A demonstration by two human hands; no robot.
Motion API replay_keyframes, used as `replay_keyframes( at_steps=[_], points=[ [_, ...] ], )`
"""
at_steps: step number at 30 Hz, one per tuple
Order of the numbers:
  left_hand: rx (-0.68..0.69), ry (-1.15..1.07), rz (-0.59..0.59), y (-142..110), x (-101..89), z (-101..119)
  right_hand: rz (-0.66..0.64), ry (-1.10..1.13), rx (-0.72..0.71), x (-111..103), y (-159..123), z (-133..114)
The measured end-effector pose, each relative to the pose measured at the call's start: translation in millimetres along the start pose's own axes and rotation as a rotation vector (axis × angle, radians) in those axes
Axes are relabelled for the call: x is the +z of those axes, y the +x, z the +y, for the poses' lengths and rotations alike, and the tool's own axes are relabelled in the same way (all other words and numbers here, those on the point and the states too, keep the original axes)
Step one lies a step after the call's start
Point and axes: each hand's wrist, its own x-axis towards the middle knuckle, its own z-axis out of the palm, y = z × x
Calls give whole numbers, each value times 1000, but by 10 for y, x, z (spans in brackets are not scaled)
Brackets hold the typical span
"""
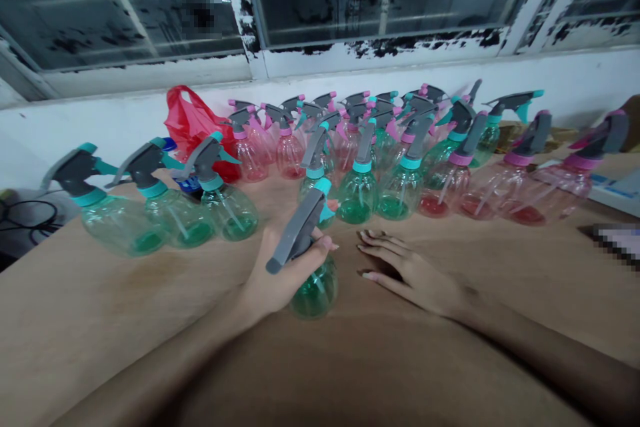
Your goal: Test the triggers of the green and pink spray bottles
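My left hand (290, 267) is closed around the neck of a green spray bottle (316, 293) with a grey trigger head and teal nozzle. That bottle stands upright on the wooden table, near its middle. To the right of it my right hand (410, 270) rests on the tabletop, fingers stretched out and holding nothing. Just beyond both hands stand more green spray bottles (358, 197), and to their right are pink spray bottles (443, 193). Another group of green spray bottles (227, 210) is at the left.
Behind the front row, several more pink and green bottles (290, 153) crowd toward the wall. A red plastic bag (193, 123) sits at the back left. Black cables (33, 217) lie beyond the left edge. A blurred-out phone-like object (620, 243) is at the right on the table (200, 293).
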Motion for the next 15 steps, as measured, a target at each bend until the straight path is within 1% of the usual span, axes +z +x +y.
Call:
replay_keyframes(
  at_steps=[6, 11, 15],
  points=[
    [34, 8, -17, 2, 3, -31, 3, -9, -1, 7, -3, 11],
    [25, 12, -15, -2, 9, -2, -11, -18, 6, 3, -1, 2],
    [10, 5, 1, -10, 13, 11, 7, -6, -1, -4, 0, -6]
  ],
)
